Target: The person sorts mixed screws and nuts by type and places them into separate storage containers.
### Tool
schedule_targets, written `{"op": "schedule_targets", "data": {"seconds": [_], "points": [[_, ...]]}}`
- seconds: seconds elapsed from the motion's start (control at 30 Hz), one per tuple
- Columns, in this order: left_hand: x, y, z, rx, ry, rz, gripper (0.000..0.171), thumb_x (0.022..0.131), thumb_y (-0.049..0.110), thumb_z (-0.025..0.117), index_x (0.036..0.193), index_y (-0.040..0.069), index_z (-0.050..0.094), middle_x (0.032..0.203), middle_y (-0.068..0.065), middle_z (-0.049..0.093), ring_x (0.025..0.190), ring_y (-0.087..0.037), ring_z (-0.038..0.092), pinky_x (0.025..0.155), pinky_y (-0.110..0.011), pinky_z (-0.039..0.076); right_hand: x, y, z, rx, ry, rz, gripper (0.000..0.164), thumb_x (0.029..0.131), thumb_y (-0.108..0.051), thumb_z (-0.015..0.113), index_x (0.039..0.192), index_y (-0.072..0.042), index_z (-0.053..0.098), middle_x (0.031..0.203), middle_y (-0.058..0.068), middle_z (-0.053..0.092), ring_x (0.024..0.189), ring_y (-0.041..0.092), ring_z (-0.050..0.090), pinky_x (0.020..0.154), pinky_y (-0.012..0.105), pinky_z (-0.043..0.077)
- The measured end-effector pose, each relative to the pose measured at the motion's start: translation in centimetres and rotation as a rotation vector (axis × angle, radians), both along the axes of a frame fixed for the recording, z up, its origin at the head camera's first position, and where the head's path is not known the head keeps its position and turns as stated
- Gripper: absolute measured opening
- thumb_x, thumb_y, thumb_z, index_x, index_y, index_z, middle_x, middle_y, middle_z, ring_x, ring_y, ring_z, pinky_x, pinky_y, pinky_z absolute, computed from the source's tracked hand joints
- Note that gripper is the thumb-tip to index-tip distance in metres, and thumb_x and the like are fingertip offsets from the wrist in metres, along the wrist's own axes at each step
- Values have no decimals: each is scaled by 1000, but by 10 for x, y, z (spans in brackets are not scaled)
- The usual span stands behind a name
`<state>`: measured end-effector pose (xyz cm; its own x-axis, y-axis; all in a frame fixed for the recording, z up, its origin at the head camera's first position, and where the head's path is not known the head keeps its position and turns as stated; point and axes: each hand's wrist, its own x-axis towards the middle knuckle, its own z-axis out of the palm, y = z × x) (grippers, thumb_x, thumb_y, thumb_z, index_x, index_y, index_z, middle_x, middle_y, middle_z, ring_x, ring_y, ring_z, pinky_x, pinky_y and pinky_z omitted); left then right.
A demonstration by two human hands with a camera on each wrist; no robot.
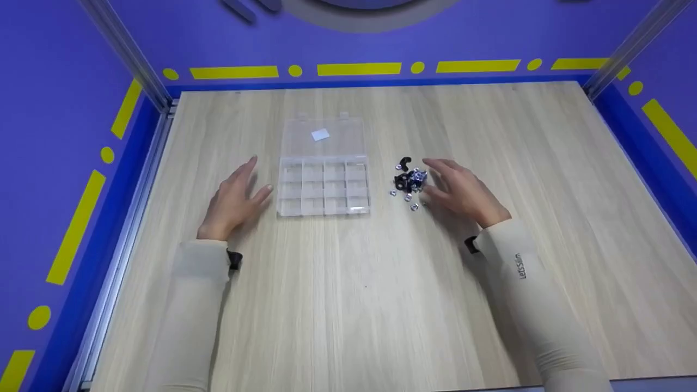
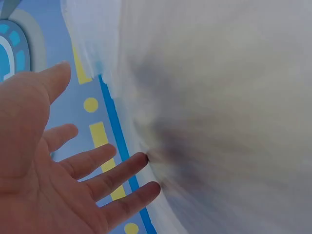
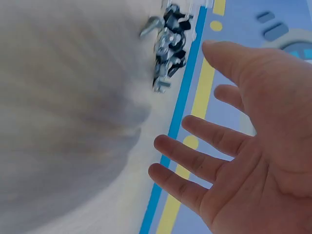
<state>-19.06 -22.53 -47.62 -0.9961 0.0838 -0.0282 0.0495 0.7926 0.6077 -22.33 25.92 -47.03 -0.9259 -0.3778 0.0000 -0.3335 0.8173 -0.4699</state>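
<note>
A clear plastic compartment box (image 1: 324, 189) lies on the wooden table, its lid (image 1: 343, 144) folded back flat away from the person. To the box's left is the left hand (image 1: 231, 201), fingers spread and palm bare in the left wrist view. A small pile of black clips (image 1: 402, 182) and shiny metal nuts or screws (image 1: 417, 177) sits right of the box, with a few nuts (image 1: 414, 207) strewn around it. Just right of this pile, the right hand (image 1: 460, 190) holds its fingers apart with nothing between them. The right wrist view shows the metal parts (image 3: 165, 46) beyond the thumb.
A white paper slip (image 1: 321, 134) lies on the lid. Blue walls (image 1: 359, 46) with yellow marks enclose the table (image 1: 326, 305) at the back and sides. Metal posts (image 1: 130, 60) stand at the far corners.
</note>
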Motion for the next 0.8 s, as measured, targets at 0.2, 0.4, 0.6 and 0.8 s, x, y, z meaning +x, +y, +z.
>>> {"op": "schedule_targets", "data": {"seconds": [0.2,0.4,0.6,0.8], "points": [[-2,10,-1,27,2,-32,74,102,39,65,162,12,32,163,-15,36,151,-33,32,123,-50,27,1,-20,0,-14,103,84,46,95,-14,75,139,-6,63,137,19,60,127,38,56,107,53,48],[-3,23,-4,74,21,-50,69,101,33,68,158,5,40,156,-20,46,145,-35,41,120,-49,33,1,-40,0,5,194,154,36,92,-11,78,126,-4,72,117,16,67,109,33,62,90,47,57],[-8,35,-8,144,24,-11,62,101,26,69,153,2,46,144,-23,57,123,-35,60,112,-46,44,-6,-57,0,14,195,216,24,91,-6,78,115,-2,76,107,15,71,97,32,65,82,46,58],[-12,42,-7,190,-46,53,63,103,29,66,156,5,43,148,-19,55,141,-33,46,120,-47,34,-11,-67,1,45,197,261,14,91,-1,73,104,-3,76,102,11,70,91,28,65,77,45,57]]}}
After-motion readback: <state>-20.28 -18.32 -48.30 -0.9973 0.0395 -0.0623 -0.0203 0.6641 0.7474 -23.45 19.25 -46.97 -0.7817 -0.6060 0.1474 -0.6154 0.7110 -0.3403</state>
